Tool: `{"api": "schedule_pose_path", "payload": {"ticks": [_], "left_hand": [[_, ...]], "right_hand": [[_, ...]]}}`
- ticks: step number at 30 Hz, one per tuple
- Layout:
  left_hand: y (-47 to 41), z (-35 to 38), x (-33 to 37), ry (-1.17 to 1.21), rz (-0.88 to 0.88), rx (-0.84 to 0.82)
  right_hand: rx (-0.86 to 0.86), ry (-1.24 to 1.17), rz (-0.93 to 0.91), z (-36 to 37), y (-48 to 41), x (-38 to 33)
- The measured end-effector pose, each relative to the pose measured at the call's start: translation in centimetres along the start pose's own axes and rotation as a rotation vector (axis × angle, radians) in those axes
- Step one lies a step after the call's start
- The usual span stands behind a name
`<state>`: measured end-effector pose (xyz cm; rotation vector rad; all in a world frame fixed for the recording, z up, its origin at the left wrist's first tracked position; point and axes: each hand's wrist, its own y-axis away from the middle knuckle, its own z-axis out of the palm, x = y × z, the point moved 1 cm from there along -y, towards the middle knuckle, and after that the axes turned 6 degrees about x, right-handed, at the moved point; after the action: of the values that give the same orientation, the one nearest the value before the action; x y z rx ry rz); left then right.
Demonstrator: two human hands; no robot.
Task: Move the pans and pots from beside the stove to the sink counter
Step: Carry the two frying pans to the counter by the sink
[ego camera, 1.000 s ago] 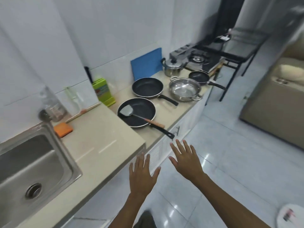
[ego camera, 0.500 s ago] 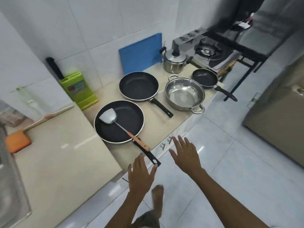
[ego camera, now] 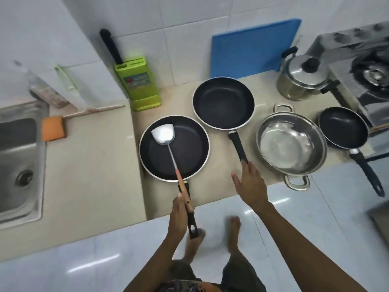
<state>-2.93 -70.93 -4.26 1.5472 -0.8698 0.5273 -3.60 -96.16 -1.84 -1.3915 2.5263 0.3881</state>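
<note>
A large black frying pan (ego camera: 185,157) lies on the lower counter by the sink counter (ego camera: 90,165), with a steel spatula (ego camera: 163,133) resting in it. My left hand (ego camera: 179,211) curls around its black handle at the counter edge. Behind it sits a second black frying pan (ego camera: 223,102). My right hand (ego camera: 250,184) is open, fingertips touching the end of that pan's handle. Further right are a two-handled steel pot (ego camera: 290,144), a small black frying pan (ego camera: 343,129) and a lidded steel pot (ego camera: 303,79) beside the stove (ego camera: 368,70).
The steel sink (ego camera: 19,157) is at the far left, with an orange sponge (ego camera: 53,128) beside it. A green knife block (ego camera: 139,85) and a blue cutting board (ego camera: 252,47) stand against the tiled wall. My bare feet are on the tiled floor below.
I have stepped up to the counter. My left hand went from open in the air to the near pan's handle. My right hand reached forward to the second pan's handle.
</note>
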Motion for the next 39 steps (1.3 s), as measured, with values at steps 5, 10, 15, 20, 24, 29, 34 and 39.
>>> {"api": "schedule_pose_path", "payload": {"ticks": [5,10,15,20,24,29,34,39], "left_hand": [[0.1,1.2,-1.1,0.278,-0.350,0.079],[0.9,2.1,-1.9,0.278,-0.453,0.153],[0.4,2.9,-1.9,0.207,-0.407,0.222],[0.3,3.7,-2.5,0.110,-0.303,0.326],[0.3,4.1,-2.8,0.037,-0.289,0.400],[0.8,4.8,-2.0,-0.023,-0.266,0.471],[2.3,5.0,-1.3,-0.066,-0.237,0.497],[4.4,4.7,-1.0,-0.064,-0.190,0.523]], "right_hand": [[-0.155,-0.206,0.050,0.7,-4.7,1.5],[-0.274,-0.539,0.188,1.2,-9.5,2.0],[-0.471,-0.845,0.540,2.6,-12.0,2.2],[-0.557,-0.970,0.682,3.3,-12.5,2.0],[-0.487,-0.959,0.605,3.2,-11.9,1.3],[-0.317,-0.937,0.507,1.8,-11.5,0.7],[-0.266,-0.907,0.481,0.6,-10.8,0.5],[-0.242,-0.896,0.415,-1.0,-9.5,1.2]]}}
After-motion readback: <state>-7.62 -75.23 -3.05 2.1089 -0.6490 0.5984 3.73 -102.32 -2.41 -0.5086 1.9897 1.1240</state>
